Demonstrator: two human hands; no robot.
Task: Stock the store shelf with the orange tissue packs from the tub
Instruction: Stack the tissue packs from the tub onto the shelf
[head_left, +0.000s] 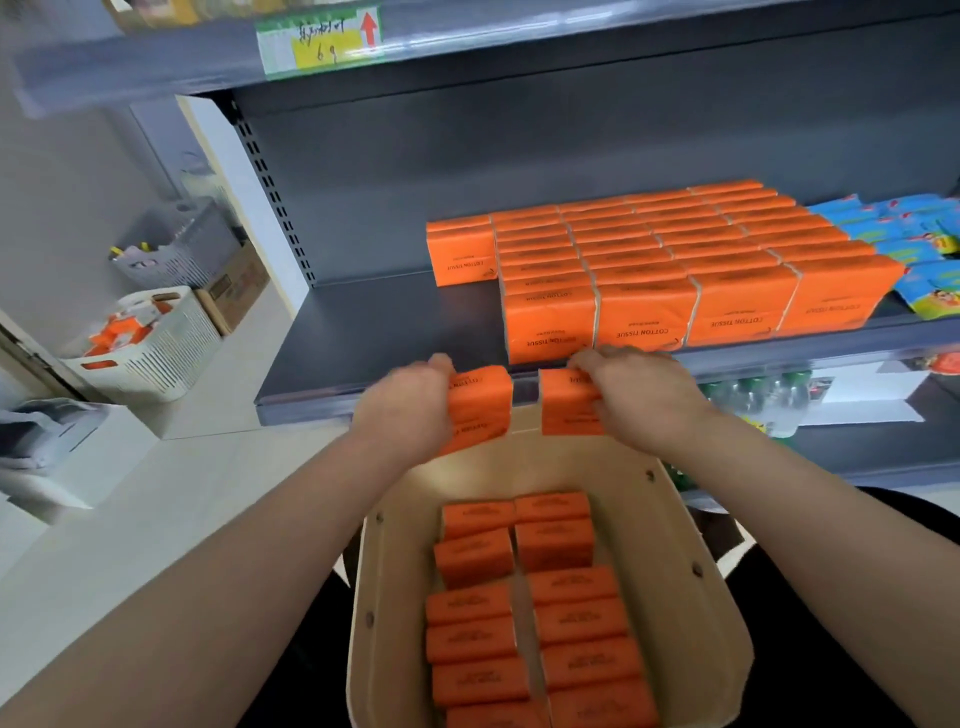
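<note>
Both hands gripping orange packs above tub's far rim (524, 431): left hand (410, 410) curled round left pack (480, 405), right hand (639, 395) round right pack (569, 402). Set them upright on shelf's bare front-left (374, 338), flush against stocked block's (649, 260) left edge.

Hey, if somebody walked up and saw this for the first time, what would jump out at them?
The big block of orange tissue packs, standing in tight rows on the right half of the grey shelf, draws the eye first. Just in front of it, the left hand and right hand grip the lifted packs over the beige tub, where two more rows lie.
</note>
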